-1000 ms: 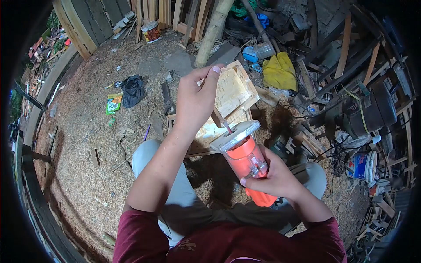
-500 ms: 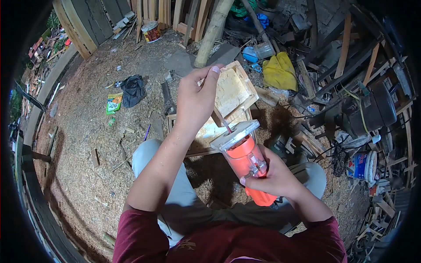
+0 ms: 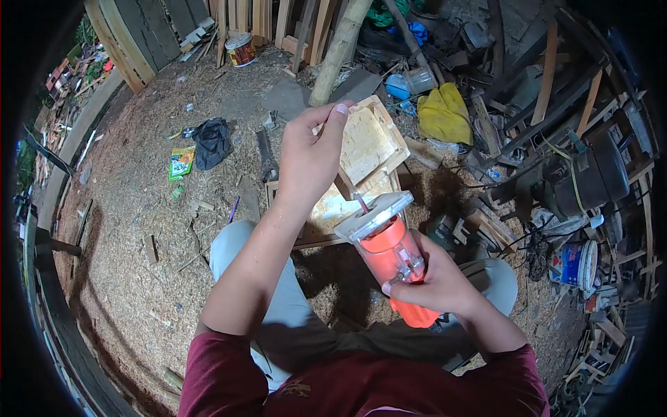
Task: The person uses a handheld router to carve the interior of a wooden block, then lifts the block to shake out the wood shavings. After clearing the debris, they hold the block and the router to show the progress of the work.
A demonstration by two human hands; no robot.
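My right hand [image 3: 439, 283] is wrapped round an orange trim router [image 3: 411, 313] with a clear base. The tool is tilted, its flat base plate [image 3: 375, 214] facing up and away from me, and its bit end lies close to the near edge of a small wooden box [image 3: 363, 147]. My left hand [image 3: 311, 149] grips the left rim of that box, thumb on top and fingers partly hidden. Pale inner panels show inside the box. Below it is another wooden frame [image 3: 316, 243], partly covered by my forearm and the router.
Sawdust covers the ground [image 3: 139, 243]. To the left lie a black plastic bag [image 3: 211, 144] and a green packet [image 3: 181, 162]. A yellow cloth [image 3: 443, 115] lies beyond the box at right. A wooden post [image 3: 339, 52] leans ahead, and a white-blue bucket [image 3: 574, 264] stands at right among scrap wood.
The router has shifted very slightly to the right. Both hands keep their grip, and the box stays nearly where it was.
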